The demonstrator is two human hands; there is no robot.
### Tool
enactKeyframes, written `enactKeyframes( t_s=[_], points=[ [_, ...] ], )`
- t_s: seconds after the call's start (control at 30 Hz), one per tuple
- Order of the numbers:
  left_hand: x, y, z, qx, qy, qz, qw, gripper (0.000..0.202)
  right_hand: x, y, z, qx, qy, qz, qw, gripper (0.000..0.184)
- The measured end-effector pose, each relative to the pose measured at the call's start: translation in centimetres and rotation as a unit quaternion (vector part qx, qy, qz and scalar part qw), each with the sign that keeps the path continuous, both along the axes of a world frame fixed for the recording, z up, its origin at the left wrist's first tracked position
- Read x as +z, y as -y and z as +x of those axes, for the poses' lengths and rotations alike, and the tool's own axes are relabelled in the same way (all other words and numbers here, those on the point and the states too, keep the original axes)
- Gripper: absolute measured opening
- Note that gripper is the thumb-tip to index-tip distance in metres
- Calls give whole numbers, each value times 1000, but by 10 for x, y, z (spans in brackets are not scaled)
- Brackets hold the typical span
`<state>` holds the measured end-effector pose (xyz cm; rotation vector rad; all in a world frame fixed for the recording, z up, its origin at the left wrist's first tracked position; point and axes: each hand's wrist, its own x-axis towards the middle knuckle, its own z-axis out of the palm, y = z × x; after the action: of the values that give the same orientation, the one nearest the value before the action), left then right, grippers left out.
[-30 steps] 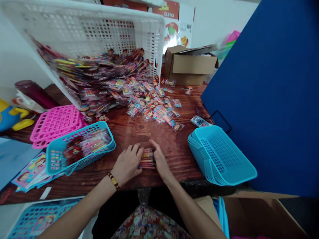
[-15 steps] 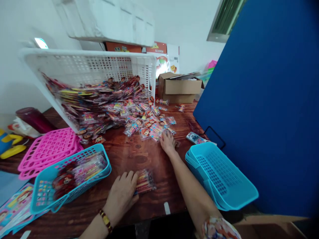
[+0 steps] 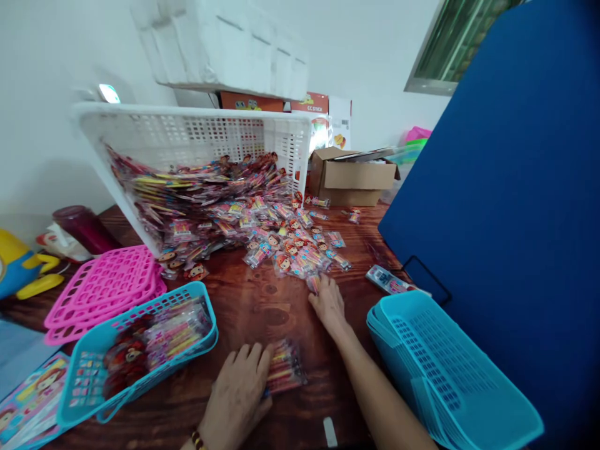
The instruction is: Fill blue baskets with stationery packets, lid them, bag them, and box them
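Note:
My left hand [image 3: 239, 387] rests low on the table, closed around the end of a small stack of clear packets [image 3: 285, 367] with coloured sticks inside. My right hand [image 3: 329, 306] is just in front of a loose pile of cartoon-figure packets [image 3: 304, 253], its fingers closed on one small packet [image 3: 313, 284]. The pile spills out of a big white plastic crate [image 3: 192, 112] lying on its side. To the left of my left hand, a blue basket [image 3: 209, 315] holds packets stacked in rows.
Nested blue baskets [image 3: 462, 362] stand at the right, near a blue panel [image 3: 492, 156]. Pink perforated trays [image 3: 110, 281] lie at the left by a dark red jar [image 3: 84, 228]. An open cardboard box [image 3: 359, 178] is at the back. Printed cards [image 3: 40, 400] lie front left.
My right hand has drawn back a little from the pile with a packet at its fingertips. My left hand stays at the stack. The camera view has shifted slightly.

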<state>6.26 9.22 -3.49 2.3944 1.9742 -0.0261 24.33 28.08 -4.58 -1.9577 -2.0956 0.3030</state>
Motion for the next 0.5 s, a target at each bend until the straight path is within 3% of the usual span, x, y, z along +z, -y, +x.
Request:
enactKeyframes(
  t_s=[0.13, 0.23, 0.33, 0.4, 0.5],
  points=[
    [-10, -1, -3, 3, 17, -3, 1000, 63, 13, 7, -40, 148, 30, -20, 988, 59],
    [-16, -6, -5, 7, 30, -36, 999, 65, 29, -19, -84, 263, 59, -65, 961, 53],
    [-20, -11, -7, -2, 37, -88, 995, 71, 37, -62, -127, 280, 31, -19, 959, 50],
    [-22, -13, -7, 2, 38, -82, 996, 73, 34, -83, -149, 275, 32, -4, 961, 60],
    [-25, -13, -8, 6, 42, -54, 998, 74, 19, -88, -170, 304, 74, -32, 949, 65]
  ],
)
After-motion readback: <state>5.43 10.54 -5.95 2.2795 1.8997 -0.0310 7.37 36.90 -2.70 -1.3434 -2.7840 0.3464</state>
